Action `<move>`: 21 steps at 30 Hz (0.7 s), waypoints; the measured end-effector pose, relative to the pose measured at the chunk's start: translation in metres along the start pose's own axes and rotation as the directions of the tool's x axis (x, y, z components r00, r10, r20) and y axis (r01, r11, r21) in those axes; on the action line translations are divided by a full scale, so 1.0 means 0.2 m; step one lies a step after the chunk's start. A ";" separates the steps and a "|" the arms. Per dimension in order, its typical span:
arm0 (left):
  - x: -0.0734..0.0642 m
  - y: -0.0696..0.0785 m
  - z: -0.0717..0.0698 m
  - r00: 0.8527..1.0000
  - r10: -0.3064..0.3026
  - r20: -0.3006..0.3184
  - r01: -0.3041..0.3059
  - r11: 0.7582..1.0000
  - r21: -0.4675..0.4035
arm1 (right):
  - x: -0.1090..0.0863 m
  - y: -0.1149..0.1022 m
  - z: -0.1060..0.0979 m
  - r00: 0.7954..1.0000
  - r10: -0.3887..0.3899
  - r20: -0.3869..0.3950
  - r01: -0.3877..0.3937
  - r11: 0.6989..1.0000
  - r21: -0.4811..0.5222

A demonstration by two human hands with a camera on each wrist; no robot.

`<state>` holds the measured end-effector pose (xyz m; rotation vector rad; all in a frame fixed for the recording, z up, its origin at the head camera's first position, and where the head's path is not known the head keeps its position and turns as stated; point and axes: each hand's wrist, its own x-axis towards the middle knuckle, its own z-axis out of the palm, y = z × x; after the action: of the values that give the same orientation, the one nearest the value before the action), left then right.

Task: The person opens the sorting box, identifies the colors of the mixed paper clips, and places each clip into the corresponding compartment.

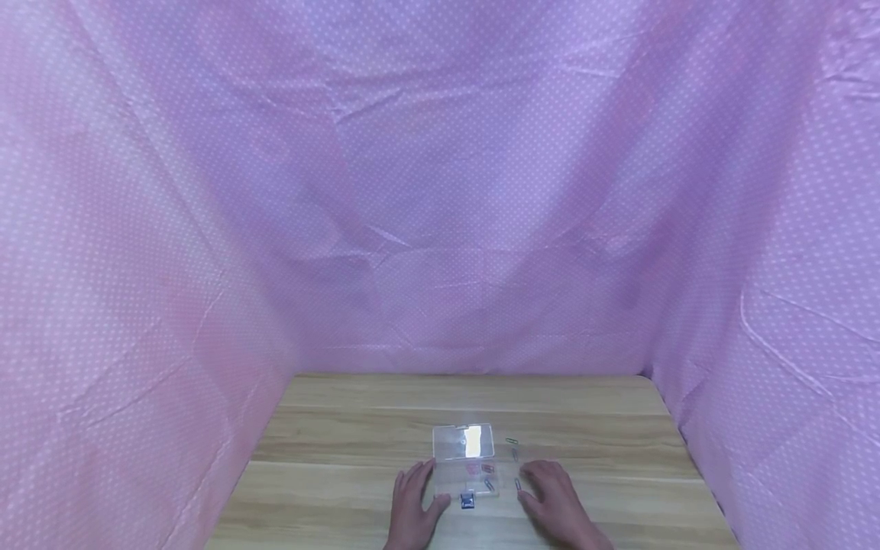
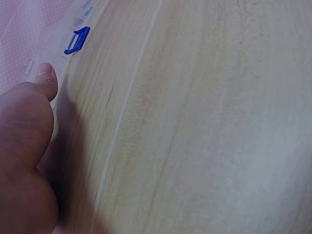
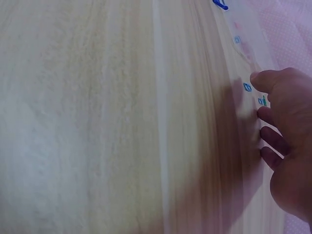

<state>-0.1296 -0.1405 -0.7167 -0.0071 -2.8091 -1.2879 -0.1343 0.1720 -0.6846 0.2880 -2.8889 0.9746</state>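
A clear plastic box [image 1: 447, 481] lies on the table with its lid [image 1: 448, 444] folded back and a blue latch [image 1: 467, 501] at its front edge. Inside are pink or red paper clips [image 1: 487, 468] and a blue one [image 1: 490, 485]. My left hand [image 1: 415, 508] holds the box's left end, thumb at the front corner and fingers along the side. To the right of the box, my right hand [image 1: 555, 500] has loosely bent fingers with nothing between them. Its thumb and forefinger are close to a blue paper clip [image 3: 247, 87] on the table.
Past the right hand's fingertips lie another blue paper clip [image 1: 514, 454] and a green one [image 1: 512, 441]. The wooden table [image 1: 330, 451] is enclosed at the back and both sides by pink dotted cloth [image 1: 474, 305].
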 end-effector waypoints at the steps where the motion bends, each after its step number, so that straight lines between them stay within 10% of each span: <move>1: 0.00 0.00 0.00 1.000 0.001 -0.001 -0.001 1.000 0.001 | 0.00 0.00 0.01 1.000 -0.013 -0.017 0.013 1.000 -0.011; 12: -0.01 0.00 0.02 0.994 0.077 -0.079 -0.075 0.997 0.021 | 0.05 0.02 0.06 1.000 0.007 -0.027 -0.007 1.000 0.010; 21: -0.01 -0.01 0.02 0.985 0.127 -0.119 -0.123 0.992 0.035 | 0.04 0.03 0.09 0.976 -0.146 -0.164 0.135 0.988 -0.076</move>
<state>-0.1274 -0.1377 -0.7212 -0.0995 -2.6772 -1.1811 -0.1430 0.1640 -0.7009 0.3800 -2.6986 0.8381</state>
